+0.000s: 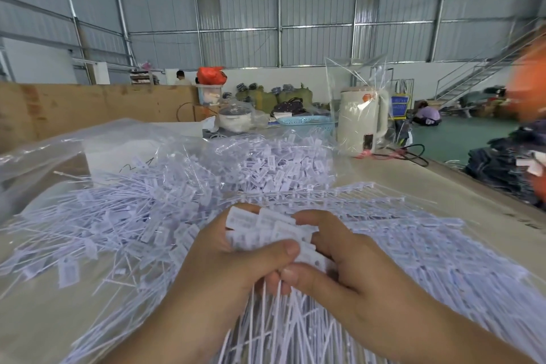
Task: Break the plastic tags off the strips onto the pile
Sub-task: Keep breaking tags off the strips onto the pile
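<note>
Ahead, both hands (left hand, right hand) grip tags; kettle stands beyond pile.

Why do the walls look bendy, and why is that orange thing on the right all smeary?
In the head view, the wide lens bends the wall beams near the edges; the orange thing at the right edge is blurred, too smeared to identify; the hands, left hand and right hand, and the tags look sharper; light is soft and even.
</note>
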Tool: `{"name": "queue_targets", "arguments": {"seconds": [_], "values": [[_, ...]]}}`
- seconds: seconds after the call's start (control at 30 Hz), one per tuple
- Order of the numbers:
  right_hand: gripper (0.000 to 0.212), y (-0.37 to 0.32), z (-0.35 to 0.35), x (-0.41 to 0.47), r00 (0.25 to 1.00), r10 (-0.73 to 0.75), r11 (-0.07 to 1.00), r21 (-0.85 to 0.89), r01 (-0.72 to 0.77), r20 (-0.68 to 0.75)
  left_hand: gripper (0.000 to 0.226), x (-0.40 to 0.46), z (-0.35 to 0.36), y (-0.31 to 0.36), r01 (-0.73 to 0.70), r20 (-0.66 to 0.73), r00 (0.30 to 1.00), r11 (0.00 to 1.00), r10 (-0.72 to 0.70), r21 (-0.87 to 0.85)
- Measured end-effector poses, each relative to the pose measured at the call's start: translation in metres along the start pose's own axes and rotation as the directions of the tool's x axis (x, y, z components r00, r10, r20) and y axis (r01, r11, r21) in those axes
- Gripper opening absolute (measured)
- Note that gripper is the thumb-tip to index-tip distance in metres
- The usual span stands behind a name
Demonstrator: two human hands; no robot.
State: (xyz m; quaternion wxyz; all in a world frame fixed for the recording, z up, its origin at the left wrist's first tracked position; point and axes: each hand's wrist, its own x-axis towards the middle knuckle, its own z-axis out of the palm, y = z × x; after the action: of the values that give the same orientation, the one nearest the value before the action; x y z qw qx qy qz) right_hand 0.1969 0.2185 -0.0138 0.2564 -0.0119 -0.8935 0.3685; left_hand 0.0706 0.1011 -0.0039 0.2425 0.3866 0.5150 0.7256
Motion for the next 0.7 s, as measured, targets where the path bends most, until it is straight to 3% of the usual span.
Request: {"name": "queue_targets", "arguments": {"seconds": [0.13,0.23,0.37,0.47,0.7], "values": [[0.015,-0.001,-0.011,-0.002,0.994,0.088,0.996,-0.003,-0.088,-0.064,0.045,0.003,-0.007,0.000,0.004,-0.134,0.991,0.994,-0.018,-0.107],[0.025,-0.002,-0.011,-0.002,0.990,0.135,0.991,0.031,-0.133,-0.051,0.040,0.003,-0.007,0.002,-0.012,-0.165,0.986,0.990,-0.012,-0.143],[0.029,-0.009,0.000,0.001,0.961,0.191,0.976,0.145,-0.163,-0.201,0.034,0.000,0.001,0.003,-0.028,-0.223,0.975,0.978,-0.019,-0.205],[0.028,-0.011,0.010,0.001,0.929,0.211,0.966,0.208,-0.152,-0.302,0.015,0.000,0.007,0.004,-0.036,-0.259,0.965,0.970,-0.028,-0.241],[0.033,-0.009,0.005,0.009,0.793,0.221,0.967,0.231,-0.104,-0.568,0.025,-0.003,0.005,0.001,0.009,-0.292,0.953,0.967,-0.086,-0.256]]}}
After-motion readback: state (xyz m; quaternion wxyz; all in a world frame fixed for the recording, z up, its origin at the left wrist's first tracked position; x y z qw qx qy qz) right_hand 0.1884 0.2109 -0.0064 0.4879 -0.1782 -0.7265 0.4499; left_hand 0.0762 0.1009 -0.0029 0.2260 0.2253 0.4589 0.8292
